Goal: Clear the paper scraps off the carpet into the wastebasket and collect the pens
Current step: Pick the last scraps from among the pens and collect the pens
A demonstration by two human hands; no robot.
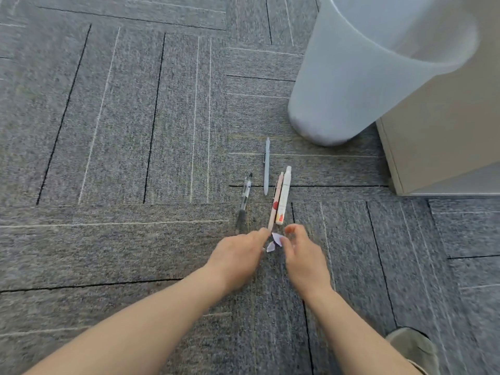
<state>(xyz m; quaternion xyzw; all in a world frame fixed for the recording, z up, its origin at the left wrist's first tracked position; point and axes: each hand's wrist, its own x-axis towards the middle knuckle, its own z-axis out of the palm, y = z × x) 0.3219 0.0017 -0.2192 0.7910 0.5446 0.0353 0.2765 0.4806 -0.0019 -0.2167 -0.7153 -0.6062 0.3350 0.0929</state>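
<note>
Left hand: the left hand (238,255) is stretched forward and low over the carpet, palm down, fingers curled together toward its tip; that tip meets the near end of the pink pen, though whether it truly grips the pen I cannot tell, as the frame is blurred there.
Right hand: the right hand (303,258) reaches in beside it, thumb and forefinger pinched on a small paper scrap (274,240), the other fingers loosely bent.
Arms: both forearms are bare and run up from the bottom edge, converging so the two hands sit just beside each other.
Paper scrap: white, crumpled, lying between the two hands, touching the right fingertips and just below the pens' near ends.
Pink pen (274,204): lies on the carpet pointing away from the person, side by side with a white pen (283,196), the two touching.
Clear pen (244,200): on the carpet to the left of that pair, with a dark grip, apart from them.
Grey pen (266,166): farther out, between the clear pen and the pair.
Wastebasket (359,77): pale and translucent, standing beyond the pens to the right, next to a beige cabinet (443,131).
Carpet (121,131): grey tiles with dark and light lines.
Bottom right corner: a shoe (411,347) shows.
</note>
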